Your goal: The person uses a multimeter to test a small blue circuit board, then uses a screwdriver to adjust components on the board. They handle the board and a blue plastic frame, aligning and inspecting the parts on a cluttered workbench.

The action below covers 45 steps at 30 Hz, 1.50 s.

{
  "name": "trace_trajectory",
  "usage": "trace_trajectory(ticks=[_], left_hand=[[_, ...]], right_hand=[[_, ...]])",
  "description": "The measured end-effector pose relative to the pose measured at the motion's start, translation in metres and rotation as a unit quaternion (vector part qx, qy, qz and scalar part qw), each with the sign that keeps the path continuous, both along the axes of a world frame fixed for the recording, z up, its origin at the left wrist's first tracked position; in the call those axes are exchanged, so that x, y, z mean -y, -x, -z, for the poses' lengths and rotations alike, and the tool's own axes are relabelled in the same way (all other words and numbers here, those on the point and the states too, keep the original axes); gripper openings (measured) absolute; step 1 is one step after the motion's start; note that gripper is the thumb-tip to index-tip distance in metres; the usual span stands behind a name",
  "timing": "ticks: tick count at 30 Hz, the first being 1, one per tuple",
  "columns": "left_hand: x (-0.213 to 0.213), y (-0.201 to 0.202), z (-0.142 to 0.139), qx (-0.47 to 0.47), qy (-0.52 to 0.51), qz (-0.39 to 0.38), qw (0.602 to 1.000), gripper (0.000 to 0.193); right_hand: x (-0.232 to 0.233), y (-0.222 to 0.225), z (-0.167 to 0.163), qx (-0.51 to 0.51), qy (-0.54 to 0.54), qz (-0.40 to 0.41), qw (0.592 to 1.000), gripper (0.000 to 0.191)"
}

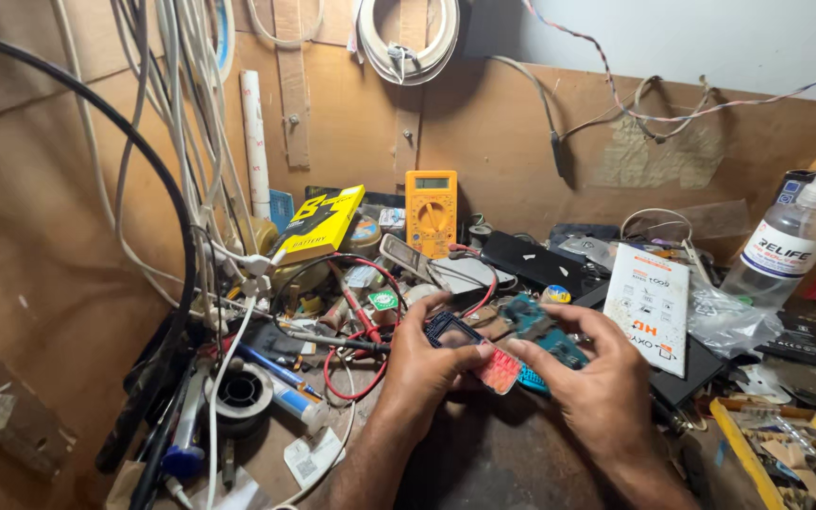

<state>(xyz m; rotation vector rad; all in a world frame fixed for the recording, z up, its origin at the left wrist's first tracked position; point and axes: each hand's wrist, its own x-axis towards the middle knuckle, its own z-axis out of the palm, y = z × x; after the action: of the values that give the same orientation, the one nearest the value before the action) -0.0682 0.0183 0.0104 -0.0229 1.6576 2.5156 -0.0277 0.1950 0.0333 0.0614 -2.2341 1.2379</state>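
Item: small opened phone (484, 351), long axis running left-right between my hands, left hand (424, 364) clamped on its screen end, right hand (597, 378) pinching its keypad end, above bench (484, 453).

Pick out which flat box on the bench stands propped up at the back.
The yellow-and-black box at back left, leaning tilted; the white box lies nearer the right hand.

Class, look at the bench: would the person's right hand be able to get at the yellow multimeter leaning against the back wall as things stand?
Probably not at once: the right hand is busy holding the teal circuit board with the left hand, and red leads and clutter lie before the yellow multimeter.
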Motion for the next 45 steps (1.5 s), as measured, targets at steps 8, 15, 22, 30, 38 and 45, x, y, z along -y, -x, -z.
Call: trace_trajectory(ticks=[8,15,22,30,38,45], left_hand=[[0.002,0.006,0.012,-0.101,0.067,0.031,0.992,0.037],[-0.002,0.012,0.022,-0.013,0.045,0.03,0.998,0.032],[0.001,0.016,0.028,0.005,0.037,0.028,0.999,0.038],[0.004,0.015,0.022,0.023,0.014,0.059,0.998,0.039],[0.003,0.016,0.019,0.041,0.028,0.059,0.997,0.039],[0.002,0.02,0.025,0.053,-0.009,0.063,0.997,0.038]], right_hand=[[0.01,0.012,0.007,-0.044,-0.025,-0.008,0.999,0.047],[0.016,0.001,0.005,-0.093,-0.087,-0.006,0.992,0.034],[0.025,-0.011,0.002,-0.117,-0.133,-0.026,0.984,0.026],[0.025,-0.013,0.008,-0.145,-0.178,-0.098,0.968,0.023],[0.023,-0.013,0.009,-0.166,-0.106,-0.014,0.98,0.02],[0.011,0.007,0.009,0.018,0.238,-0.065,0.969,0.02]])
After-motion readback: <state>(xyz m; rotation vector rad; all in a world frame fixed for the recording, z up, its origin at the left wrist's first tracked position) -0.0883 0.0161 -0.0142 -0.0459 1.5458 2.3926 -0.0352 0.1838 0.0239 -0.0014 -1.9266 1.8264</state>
